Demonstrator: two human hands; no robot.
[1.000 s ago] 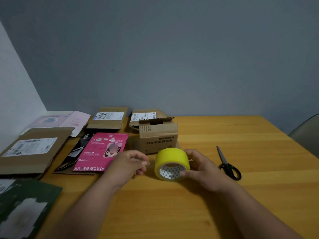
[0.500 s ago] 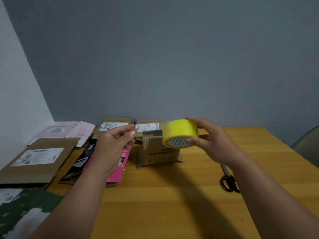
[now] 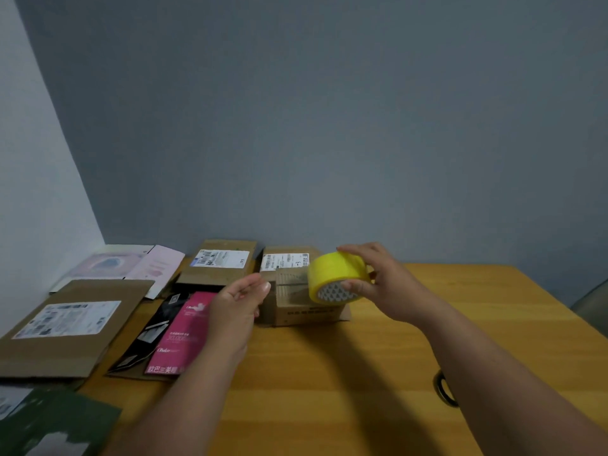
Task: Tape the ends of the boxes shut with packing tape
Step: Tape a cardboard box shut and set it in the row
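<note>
My right hand grips a roll of yellow packing tape in the air, thumb under it and fingers over the top. The roll hangs just above and in front of a small brown cardboard box with loose top flaps. My left hand hovers to the left of the roll, its fingers loosely bent toward the thumb and a small gap away from the tape. No tape strip shows between that hand and the roll.
Flattened cardboard mailers and a pink packet lie on the left of the wooden table. More labelled boxes sit at the back. Black scissors lie partly hidden behind my right forearm. A chair stands at the right.
My right hand has lifted the tape roll off the table to above the small box. My left hand rose with it and now sits closer to the roll than half a second ago.
</note>
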